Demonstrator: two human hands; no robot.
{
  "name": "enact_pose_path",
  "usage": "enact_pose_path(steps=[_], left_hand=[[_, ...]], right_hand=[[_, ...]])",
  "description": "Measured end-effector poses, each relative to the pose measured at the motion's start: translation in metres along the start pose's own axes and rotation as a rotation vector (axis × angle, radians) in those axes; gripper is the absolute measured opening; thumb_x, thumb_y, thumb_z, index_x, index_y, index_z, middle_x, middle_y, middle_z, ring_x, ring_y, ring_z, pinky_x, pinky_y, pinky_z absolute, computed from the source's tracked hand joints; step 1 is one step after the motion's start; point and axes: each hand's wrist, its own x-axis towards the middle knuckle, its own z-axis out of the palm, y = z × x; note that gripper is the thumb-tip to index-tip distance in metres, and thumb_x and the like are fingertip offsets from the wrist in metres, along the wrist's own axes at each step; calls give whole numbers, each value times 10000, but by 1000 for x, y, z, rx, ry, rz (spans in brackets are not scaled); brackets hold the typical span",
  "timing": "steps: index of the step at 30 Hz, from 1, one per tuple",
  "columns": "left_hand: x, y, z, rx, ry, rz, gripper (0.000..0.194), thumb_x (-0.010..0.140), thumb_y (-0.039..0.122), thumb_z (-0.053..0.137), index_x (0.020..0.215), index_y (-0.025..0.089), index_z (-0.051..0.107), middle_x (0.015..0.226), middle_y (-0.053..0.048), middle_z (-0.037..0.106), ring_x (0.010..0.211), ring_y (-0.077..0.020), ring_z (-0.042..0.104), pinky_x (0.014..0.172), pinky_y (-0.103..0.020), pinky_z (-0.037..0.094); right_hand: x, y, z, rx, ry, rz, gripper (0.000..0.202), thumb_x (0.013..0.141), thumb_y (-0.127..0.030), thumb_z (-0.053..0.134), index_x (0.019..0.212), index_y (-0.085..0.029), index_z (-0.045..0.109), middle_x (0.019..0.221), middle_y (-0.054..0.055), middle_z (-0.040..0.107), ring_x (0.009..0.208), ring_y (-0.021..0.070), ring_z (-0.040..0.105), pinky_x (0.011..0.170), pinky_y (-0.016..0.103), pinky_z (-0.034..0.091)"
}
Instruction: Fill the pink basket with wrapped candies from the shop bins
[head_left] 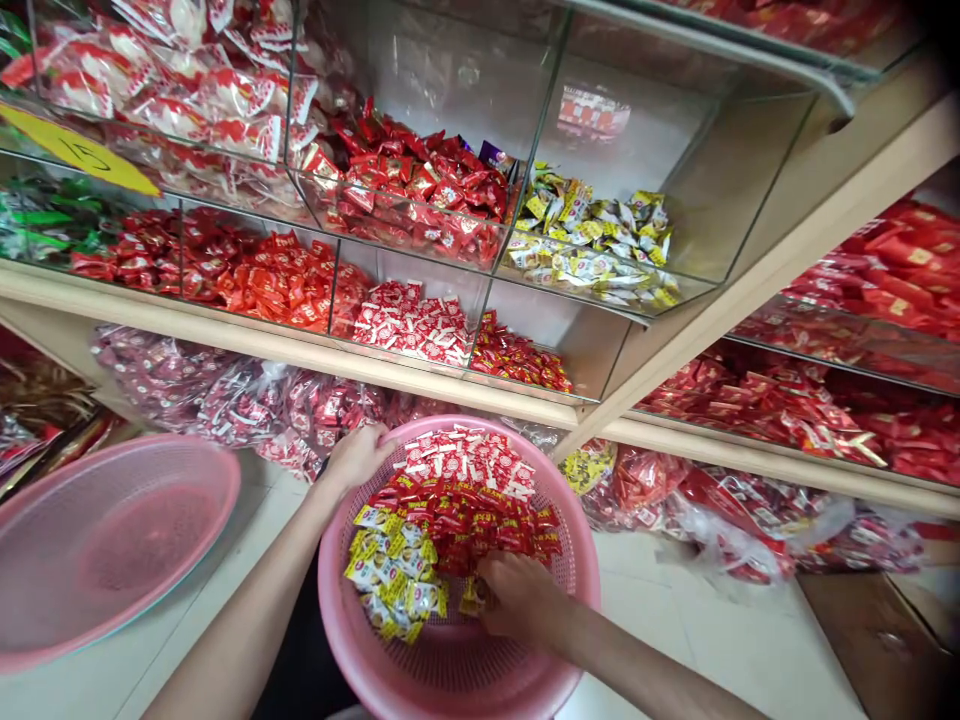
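The pink basket (pixel 587 560) sits in front of the person, above the pale floor (pixel 645 610), with red-and-white candies (pixel 465 460) along its far side, red candies (pixel 472 508) across the middle and yellow-and-white candies (pixel 394 575) at the near left. The right hand (pixel 525 605) reaches inside, its fingers curled close together against a yellow-wrapped candy (pixel 474 598); whether they grip it, I cannot tell. The left hand (pixel 358 458) holds the basket's far left rim, fingers bent over the edge. To the left lies a second pink basket (pixel 112 540). Beyond, bagged candies (pixel 330 400) lie beneath a wooden shelf (pixel 420 375) carrying clear bins of wrapped sweets, a yellow tag (pixel 82 150) at upper left.
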Motion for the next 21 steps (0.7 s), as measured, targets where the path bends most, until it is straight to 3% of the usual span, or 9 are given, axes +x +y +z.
enact_pose_path(steps=[8,13,21], left_hand=[[-1,3,-3,7,-15,-24,416,872,524,375,863,188,620,754,-57,689,721,-195,641,605,-246,363],[-2,4,-3,37,-19,-26,424,878,528,368,879,190,624,787,-65,700,736,-199,643,610,-246,361],[-1,3,-3,46,-32,-38,405,876,520,371,881,198,616,829,-69,704,794,-206,647,618,-242,355]], right_hand=[[11,-23,4,19,-85,220,367,711,-240,594,1053,-111,631,1111,160,638,1032,317,595,832,375,457],[14,-35,13,55,-46,285,372,724,-213,567,1069,-90,633,1115,177,630,1024,339,597,839,417,463],[11,-23,28,195,37,362,373,673,-348,645,963,-114,660,1023,176,654,955,324,625,805,402,490]])
